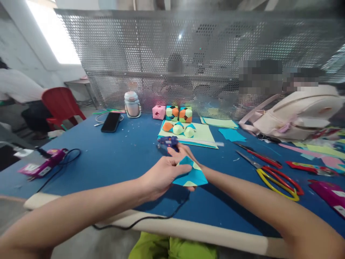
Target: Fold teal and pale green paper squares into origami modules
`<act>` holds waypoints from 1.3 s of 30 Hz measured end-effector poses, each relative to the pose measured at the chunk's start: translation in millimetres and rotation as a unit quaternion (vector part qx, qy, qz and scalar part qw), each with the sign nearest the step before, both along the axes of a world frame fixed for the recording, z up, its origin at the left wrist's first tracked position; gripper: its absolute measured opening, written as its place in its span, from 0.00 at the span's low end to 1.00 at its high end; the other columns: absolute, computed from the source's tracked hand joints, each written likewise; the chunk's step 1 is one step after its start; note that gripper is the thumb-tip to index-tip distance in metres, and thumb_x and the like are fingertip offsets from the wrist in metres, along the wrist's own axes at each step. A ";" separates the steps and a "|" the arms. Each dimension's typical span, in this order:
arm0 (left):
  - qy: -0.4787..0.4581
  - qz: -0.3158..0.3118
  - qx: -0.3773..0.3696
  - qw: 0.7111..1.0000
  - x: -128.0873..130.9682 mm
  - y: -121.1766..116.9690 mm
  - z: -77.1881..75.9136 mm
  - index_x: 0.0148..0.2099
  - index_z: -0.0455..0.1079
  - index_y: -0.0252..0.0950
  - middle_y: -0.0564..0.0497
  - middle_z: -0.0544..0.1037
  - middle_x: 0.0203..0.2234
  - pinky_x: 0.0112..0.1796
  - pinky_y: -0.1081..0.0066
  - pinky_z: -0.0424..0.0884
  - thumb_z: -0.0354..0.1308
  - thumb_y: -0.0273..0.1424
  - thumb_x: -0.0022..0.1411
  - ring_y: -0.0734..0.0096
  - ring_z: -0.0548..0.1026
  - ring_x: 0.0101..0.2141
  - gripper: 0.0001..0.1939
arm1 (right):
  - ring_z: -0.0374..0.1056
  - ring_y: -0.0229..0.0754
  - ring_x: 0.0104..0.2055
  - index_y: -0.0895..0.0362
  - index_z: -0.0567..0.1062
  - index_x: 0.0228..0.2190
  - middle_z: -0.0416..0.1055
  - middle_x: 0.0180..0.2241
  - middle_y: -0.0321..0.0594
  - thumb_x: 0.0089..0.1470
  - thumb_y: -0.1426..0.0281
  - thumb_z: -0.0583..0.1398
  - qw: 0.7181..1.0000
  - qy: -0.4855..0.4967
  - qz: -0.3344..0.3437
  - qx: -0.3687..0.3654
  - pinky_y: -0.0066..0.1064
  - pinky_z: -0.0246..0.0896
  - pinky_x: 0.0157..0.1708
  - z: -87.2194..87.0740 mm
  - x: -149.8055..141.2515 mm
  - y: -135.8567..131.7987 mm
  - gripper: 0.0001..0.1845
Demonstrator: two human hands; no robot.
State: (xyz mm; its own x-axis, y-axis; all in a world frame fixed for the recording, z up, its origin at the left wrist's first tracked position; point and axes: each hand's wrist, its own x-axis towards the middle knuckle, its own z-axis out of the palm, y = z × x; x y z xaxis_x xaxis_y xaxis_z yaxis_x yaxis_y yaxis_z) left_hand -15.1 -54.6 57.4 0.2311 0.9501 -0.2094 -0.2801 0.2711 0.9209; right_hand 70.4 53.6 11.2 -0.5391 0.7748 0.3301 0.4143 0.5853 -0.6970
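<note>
My left hand [164, 174] pinches a folded paper piece [190, 176], blue with pale green corners, thumb on top and a fingertip showing below. Behind it, my right hand [184, 151] is closed at the handle of a dark blue glue gun [170, 141]; part of this grip is hidden by the left hand and the paper. A clear glue stick [202, 141] juts from the gun to the right. Just beyond lie pale green sheets [206, 135] bearing small folded pieces in orange [167, 126], pale green [178, 128] and blue.
Finished paper cubes [171, 113] stand by the perforated metal screen [151, 50]. Scissors [269, 176], a cutter [309, 168] and a pale backpack [293, 111] are on the right. A phone [111, 122], bottle [132, 104] and purple power strip [48, 163] occupy the left. The gun's cord [145, 218] crosses the table edge.
</note>
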 end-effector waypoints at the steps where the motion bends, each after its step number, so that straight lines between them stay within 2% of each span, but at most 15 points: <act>1: 0.001 0.004 -0.001 1.000 2.1 -6.2 1.8 0.28 0.73 0.28 0.48 0.76 0.20 0.26 0.74 0.72 0.64 0.36 0.48 0.73 0.74 0.20 0.14 | 0.66 0.40 0.31 0.56 0.72 0.33 0.72 0.30 0.39 0.54 0.66 0.53 1.000 0.003 0.003 0.005 0.29 0.60 0.34 2.3 -17.6 3.1 0.09; 6: 0.011 0.016 -0.019 1.000 1.1 -35.6 3.2 0.31 0.74 0.30 0.51 0.75 0.18 0.25 0.75 0.71 0.63 0.38 0.50 0.74 0.73 0.19 0.13 | 0.69 0.45 0.38 0.57 0.73 0.35 0.74 0.35 0.42 0.57 0.62 0.51 1.000 -0.004 0.003 0.008 0.32 0.61 0.40 3.7 -105.3 22.1 0.15; 8: 0.023 0.049 -0.040 0.998 -4.7 -44.8 0.1 0.30 0.73 0.31 0.51 0.76 0.21 0.26 0.74 0.71 0.64 0.37 0.50 0.75 0.73 0.20 0.13 | 0.69 0.49 0.42 0.57 0.72 0.36 0.74 0.38 0.46 0.56 0.60 0.50 1.000 -0.018 -0.005 0.000 0.36 0.61 0.41 -0.6 -130.6 29.5 0.17; 11: 0.050 0.083 -0.062 0.993 -16.1 -52.8 -6.6 0.30 0.73 0.31 0.51 0.76 0.22 0.27 0.73 0.72 0.63 0.38 0.51 0.74 0.74 0.22 0.13 | 0.70 0.56 0.42 0.58 0.73 0.36 0.75 0.38 0.51 0.54 0.58 0.53 0.999 -0.048 -0.009 -0.015 0.41 0.62 0.40 -10.3 -151.5 36.8 0.18; 15: 0.079 0.101 -0.078 0.989 -27.0 -51.1 -14.8 0.33 0.73 0.31 0.52 0.76 0.22 0.25 0.76 0.70 0.64 0.38 0.51 0.76 0.73 0.21 0.14 | 0.70 0.57 0.44 0.59 0.72 0.37 0.74 0.39 0.53 0.54 0.56 0.53 0.998 -0.061 -0.002 -0.015 0.44 0.62 0.41 -19.5 -154.3 38.0 0.20; 20: 0.091 0.074 -0.080 0.990 -28.5 -33.1 -22.7 0.37 0.73 0.31 0.51 0.76 0.22 0.26 0.73 0.71 0.64 0.38 0.50 0.74 0.72 0.21 0.16 | 0.69 0.53 0.43 0.59 0.70 0.36 0.72 0.40 0.52 0.51 0.51 0.55 0.998 -0.041 0.051 -0.013 0.41 0.62 0.41 -21.0 -125.7 37.7 0.23; 23: 0.118 0.065 -0.067 0.989 -27.1 -16.9 -27.1 0.33 0.73 0.30 0.51 0.75 0.20 0.26 0.74 0.70 0.64 0.38 0.50 0.75 0.72 0.20 0.14 | 0.67 0.46 0.42 0.59 0.70 0.35 0.72 0.40 0.47 0.53 0.59 0.57 0.996 -0.008 0.083 -0.014 0.36 0.60 0.43 -22.6 -89.7 38.3 0.15; 27: 0.160 0.068 -0.053 0.983 -25.0 8.1 -30.0 0.30 0.71 0.31 0.51 0.75 0.21 0.28 0.75 0.69 0.61 0.36 0.52 0.75 0.72 0.22 0.11 | 0.67 0.38 0.37 0.58 0.70 0.34 0.71 0.34 0.40 0.55 0.70 0.55 0.991 0.043 0.120 -0.044 0.29 0.61 0.39 -25.5 -30.9 40.4 0.06; 33: 0.182 0.065 0.008 0.981 -11.9 49.3 -39.7 0.30 0.70 0.31 0.51 0.75 0.20 0.29 0.72 0.70 0.56 0.32 0.55 0.74 0.72 0.22 0.08 | 0.66 0.35 0.26 0.60 0.68 0.32 0.70 0.28 0.40 0.61 0.63 0.44 0.979 0.082 0.128 -0.137 0.28 0.63 0.29 -27.2 45.5 43.3 0.18; 36: 0.186 0.054 0.015 0.981 1.7 64.9 -47.2 0.30 0.69 0.31 0.52 0.73 0.20 0.28 0.72 0.70 0.56 0.30 0.54 0.74 0.72 0.21 0.07 | 0.65 0.35 0.26 0.59 0.70 0.32 0.69 0.26 0.37 0.56 0.61 0.52 0.977 0.078 0.129 -0.149 0.27 0.61 0.28 -28.7 69.1 38.2 0.14; 39: 0.169 0.031 0.018 0.985 13.6 72.7 -51.7 0.30 0.69 0.30 0.52 0.71 0.20 0.28 0.72 0.70 0.56 0.30 0.54 0.74 0.72 0.22 0.07 | 0.62 0.35 0.25 0.57 0.71 0.30 0.67 0.23 0.34 0.51 0.63 0.57 0.981 0.076 0.106 -0.141 0.26 0.57 0.26 -31.4 80.0 33.5 0.10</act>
State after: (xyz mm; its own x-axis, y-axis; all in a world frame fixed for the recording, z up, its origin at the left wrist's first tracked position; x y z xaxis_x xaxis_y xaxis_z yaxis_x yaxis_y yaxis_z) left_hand -1.5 18.1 5.7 0.0960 0.9682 -0.2310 0.0298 0.2292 0.9729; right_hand 150.4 87.1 -20.2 -0.6599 0.7220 0.2079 0.1831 0.4229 -0.8875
